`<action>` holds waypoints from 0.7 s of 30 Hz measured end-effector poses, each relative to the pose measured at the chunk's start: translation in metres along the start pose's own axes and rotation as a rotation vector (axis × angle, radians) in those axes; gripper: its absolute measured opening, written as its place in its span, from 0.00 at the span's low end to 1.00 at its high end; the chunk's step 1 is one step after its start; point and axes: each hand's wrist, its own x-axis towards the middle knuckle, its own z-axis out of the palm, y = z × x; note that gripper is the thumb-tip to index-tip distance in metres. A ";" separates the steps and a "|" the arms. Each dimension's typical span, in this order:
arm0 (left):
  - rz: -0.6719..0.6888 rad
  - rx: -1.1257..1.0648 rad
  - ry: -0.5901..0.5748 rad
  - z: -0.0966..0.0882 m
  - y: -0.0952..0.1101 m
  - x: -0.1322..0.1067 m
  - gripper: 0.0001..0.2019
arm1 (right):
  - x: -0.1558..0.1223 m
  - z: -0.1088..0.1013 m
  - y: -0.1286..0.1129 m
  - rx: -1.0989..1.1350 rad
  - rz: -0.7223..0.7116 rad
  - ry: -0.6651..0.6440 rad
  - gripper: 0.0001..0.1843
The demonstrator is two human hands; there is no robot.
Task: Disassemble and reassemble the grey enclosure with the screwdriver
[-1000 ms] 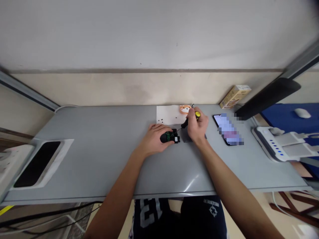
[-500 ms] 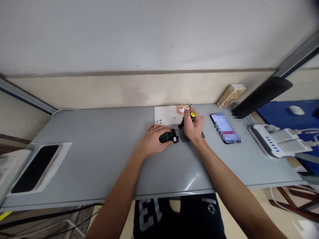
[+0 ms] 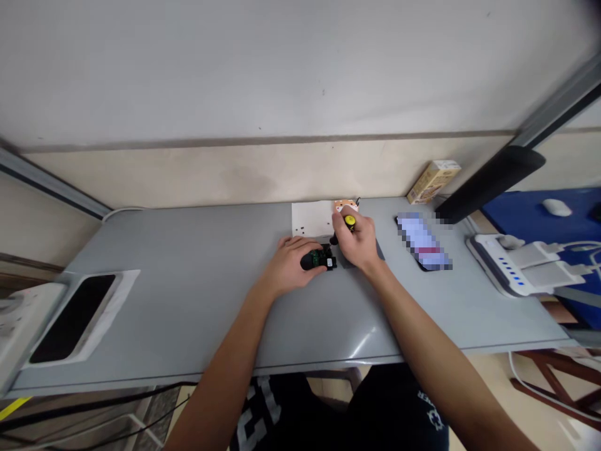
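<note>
My left hand (image 3: 292,266) is closed around a small black device with a green circuit board (image 3: 323,257), pressing it onto the grey table. My right hand (image 3: 360,241) grips a screwdriver (image 3: 350,222) with a black and yellow handle. The screwdriver stands nearly upright, its lower end at the device's far right part; the exact contact of the tip is too small to see. Behind the hands lies a white sheet (image 3: 310,216) with several tiny dark pieces on it. An orange cartoon-faced item (image 3: 345,205) sits at its right, partly hidden by my right hand.
A phone (image 3: 422,241) with a lit screen lies right of my hand, near a power strip (image 3: 498,266) with plugs. A carton (image 3: 432,181) and a black post (image 3: 493,185) stand at the back right. Another phone (image 3: 75,319) lies far left on the table (image 3: 188,300).
My right hand and the screwdriver have shifted slightly left, and the screwdriver is more upright. My left hand keeps its hold on the device. My legs have moved apart below the table.
</note>
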 end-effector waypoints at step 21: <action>0.049 -0.079 0.011 0.007 -0.006 0.001 0.21 | 0.000 0.020 -0.003 0.771 0.274 -0.075 0.21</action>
